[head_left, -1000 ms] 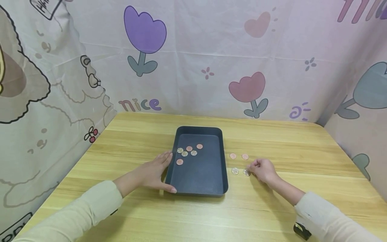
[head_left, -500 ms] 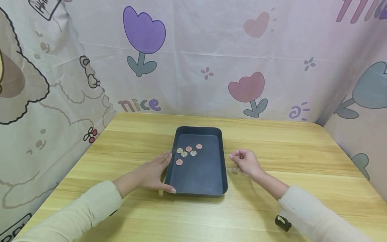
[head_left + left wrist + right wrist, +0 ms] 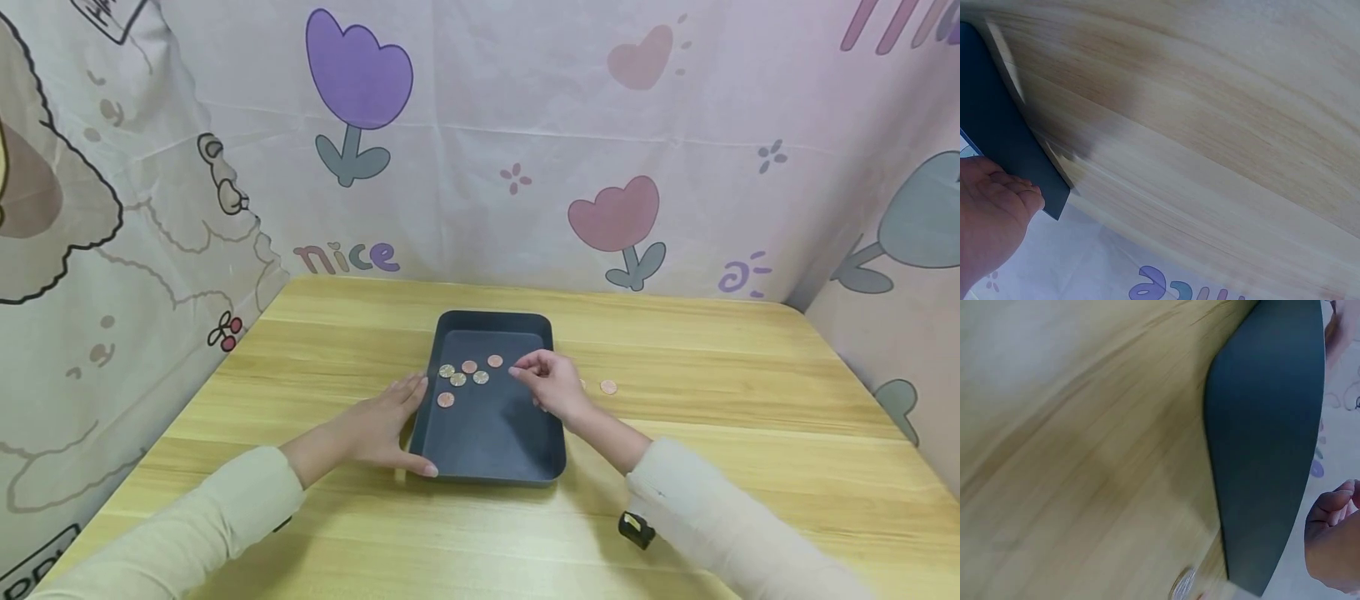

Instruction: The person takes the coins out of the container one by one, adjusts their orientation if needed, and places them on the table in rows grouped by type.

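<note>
A dark rectangular tray (image 3: 487,482) holds several copper-coloured and silvery or pale gold coins, among them a copper coin (image 3: 495,361). My left hand (image 3: 384,427) rests against the tray's left wall, thumb at the near corner and fingers straight along the side. Over the right part of the tray is my right hand (image 3: 553,387), thumb and forefinger drawn close together just right of that copper coin. Whether anything tiny is between these fingertips cannot be made out. Right of the tray lies another copper coin (image 3: 608,387); a silvery coin (image 3: 1182,584) shows in the right wrist view.
The wooden table (image 3: 345,333) reaches back to a printed cloth wall (image 3: 480,225) with tulips and lettering. A second cloth hangs at the left. A small black object (image 3: 637,529) is at the right sleeve. My right wrist hides part of the table beside the tray.
My right hand has left the silvery coin on the table at the right and moved left over the tray. My left hand and the coins in the tray have stayed put.
</note>
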{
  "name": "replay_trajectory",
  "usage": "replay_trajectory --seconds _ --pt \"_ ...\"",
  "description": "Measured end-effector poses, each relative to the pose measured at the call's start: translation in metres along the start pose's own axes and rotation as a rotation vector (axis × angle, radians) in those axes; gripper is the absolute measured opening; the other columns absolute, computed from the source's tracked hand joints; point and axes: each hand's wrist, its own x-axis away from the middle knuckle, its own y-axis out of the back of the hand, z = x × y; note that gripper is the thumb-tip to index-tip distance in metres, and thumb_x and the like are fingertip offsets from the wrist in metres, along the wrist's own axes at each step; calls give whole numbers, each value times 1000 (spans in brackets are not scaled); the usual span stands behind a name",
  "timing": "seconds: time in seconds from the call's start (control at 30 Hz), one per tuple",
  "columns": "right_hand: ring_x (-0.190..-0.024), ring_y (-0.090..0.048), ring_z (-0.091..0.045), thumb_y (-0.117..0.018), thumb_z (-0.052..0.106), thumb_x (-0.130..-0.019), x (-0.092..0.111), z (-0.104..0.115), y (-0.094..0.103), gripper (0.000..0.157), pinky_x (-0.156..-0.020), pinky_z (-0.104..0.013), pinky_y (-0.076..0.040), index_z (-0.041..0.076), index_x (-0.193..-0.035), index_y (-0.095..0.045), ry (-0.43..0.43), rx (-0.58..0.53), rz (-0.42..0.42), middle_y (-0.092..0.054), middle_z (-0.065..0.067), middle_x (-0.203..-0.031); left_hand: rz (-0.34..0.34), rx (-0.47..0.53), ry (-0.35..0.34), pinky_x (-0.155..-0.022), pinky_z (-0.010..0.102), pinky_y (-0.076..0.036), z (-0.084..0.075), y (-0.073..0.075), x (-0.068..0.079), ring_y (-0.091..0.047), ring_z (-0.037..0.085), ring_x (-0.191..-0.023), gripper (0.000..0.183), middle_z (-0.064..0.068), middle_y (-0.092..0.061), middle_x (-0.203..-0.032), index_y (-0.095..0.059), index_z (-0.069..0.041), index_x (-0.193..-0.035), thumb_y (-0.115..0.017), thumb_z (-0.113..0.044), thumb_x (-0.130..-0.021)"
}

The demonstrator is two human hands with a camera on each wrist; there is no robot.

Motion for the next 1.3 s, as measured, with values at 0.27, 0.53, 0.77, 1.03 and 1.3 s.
replay_trajectory --seconds 0.27,0.53,0.77,1.03,1.3 --pt "-41 -41 -8 -66 11 -85 -18 0 -22 19 -41 -20 -34 -3 -98 -65 -7 -7 -11 -49 3 -60 6 -2 8 -112 49 -27 0 0 0 -15 36 -143 125 19 -11 -155 -15 3 -147 -61 -78 -62" --pt "-44 -45 -6 -70 8 -81 -35 -8 -37 20 -43 -19 -39 -3 -97 -66 -12 119 -2 -52 2 -61 7 -18 10 -113 48 -27 1 1 0 -15 36 -143 125 19 -12 -155 -15 2 -147 -60 -79 -62" --pt "-47 -47 -7 -70 12 -82 -43 -16 -47 20 -45 -19 -40 0 -98 -66 -47 225 60 -51 2 -61 4 -5 -3 -113 48 -27 2 1 -1 -15 36 -142 125 20 -11 -155 -14 3 -147 -61 -78 -63" --pt "-56 -46 -8 -72 10 -80 -49 -17 -49 18 -50 -18 -38 -1 -93 -66 -39 300 61 -50 2 -64 3 3 -11 -112 49 -27 2 0 -1 -14 36 -143 125 20 -11 -155 -15 3 -147 -61 -77 -63" --pt "-59 -46 -10 -71 9 -80 -50 -18 -49 14 -52 -18 -36 0 -90 -66 17 407 108 -53 -2 -66 -4 1 -14 -112 50 -28 3 -2 0 -14 37 -142 125 20 -10 -155 -14 3 -147 -61 -77 -63"
